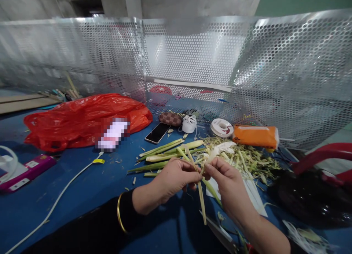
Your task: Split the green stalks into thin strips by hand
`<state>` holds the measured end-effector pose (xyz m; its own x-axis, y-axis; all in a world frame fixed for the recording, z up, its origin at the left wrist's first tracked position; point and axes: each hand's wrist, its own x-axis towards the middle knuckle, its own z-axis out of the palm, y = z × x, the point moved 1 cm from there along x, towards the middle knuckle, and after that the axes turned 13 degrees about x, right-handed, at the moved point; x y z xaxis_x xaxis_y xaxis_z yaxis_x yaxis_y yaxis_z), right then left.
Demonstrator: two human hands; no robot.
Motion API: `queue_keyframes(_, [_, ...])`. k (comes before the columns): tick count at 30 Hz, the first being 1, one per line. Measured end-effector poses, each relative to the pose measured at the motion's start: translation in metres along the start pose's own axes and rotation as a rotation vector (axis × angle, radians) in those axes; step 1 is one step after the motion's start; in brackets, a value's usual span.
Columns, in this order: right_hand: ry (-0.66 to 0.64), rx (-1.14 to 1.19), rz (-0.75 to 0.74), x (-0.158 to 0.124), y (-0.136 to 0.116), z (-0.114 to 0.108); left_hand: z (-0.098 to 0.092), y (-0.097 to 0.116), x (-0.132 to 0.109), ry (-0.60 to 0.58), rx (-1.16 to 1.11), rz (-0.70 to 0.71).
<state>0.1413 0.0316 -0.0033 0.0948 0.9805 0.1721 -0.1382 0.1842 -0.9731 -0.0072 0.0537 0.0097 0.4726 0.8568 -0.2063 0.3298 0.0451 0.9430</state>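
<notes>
In the middle, my left hand (174,177) pinches pale yellow-green plant strips (202,204), whose ends hang down below the fingers. Close against it, my right hand (229,186) also pinches the strips between thumb and forefinger; its fingertips nearly meet those of the left. Just behind my hands lie several longer green leaf stalks (167,155) on the blue table (90,202). A heap of shredded plant fibre (255,162) spreads beyond my right hand, partly over white paper (254,195). Under my right forearm a metal blade (220,232) shows, mostly hidden.
A red plastic bag (82,114) and a lit phone (113,135) on a white cable lie left. Behind are a dark phone (157,133), a checkered case (170,118), a tape roll (221,128) and an orange pack (255,136). Perforated metal panels (187,52) stand behind.
</notes>
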Motion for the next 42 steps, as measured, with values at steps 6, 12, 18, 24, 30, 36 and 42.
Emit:
queue_keyframes(6, [-0.106, -0.268, 0.009, 0.009, -0.012, -0.011, -0.003, -0.001, 0.0, 0.01, -0.028, -0.061])
queue_keyframes(12, [-0.008, -0.633, -0.454, 0.009, -0.025, -0.019, -0.001, 0.0, 0.0, -0.034, 0.024, -0.044])
queue_keyframes(18, [-0.214, -0.396, -0.191, 0.007, -0.012, -0.005, 0.009, 0.001, -0.004, -0.062, 0.113, -0.034])
queue_keyframes(24, [-0.079, -0.385, -0.272, 0.002, -0.011, -0.004, 0.01, -0.002, -0.003, -0.068, 0.112, 0.028])
queue_keyframes(30, [-0.047, -0.43, -0.365, -0.002, -0.006, -0.002, 0.01, -0.01, -0.003, -0.125, 0.087, 0.012])
queue_keyframes(36, [-0.108, -0.506, -0.443, 0.005, -0.008, -0.008, 0.012, -0.009, 0.0, -0.077, -0.035, -0.061])
queue_keyframes(42, [0.123, -0.516, -0.466, 0.009, -0.014, -0.019, 0.005, -0.007, 0.006, 0.032, -0.252, -0.113])
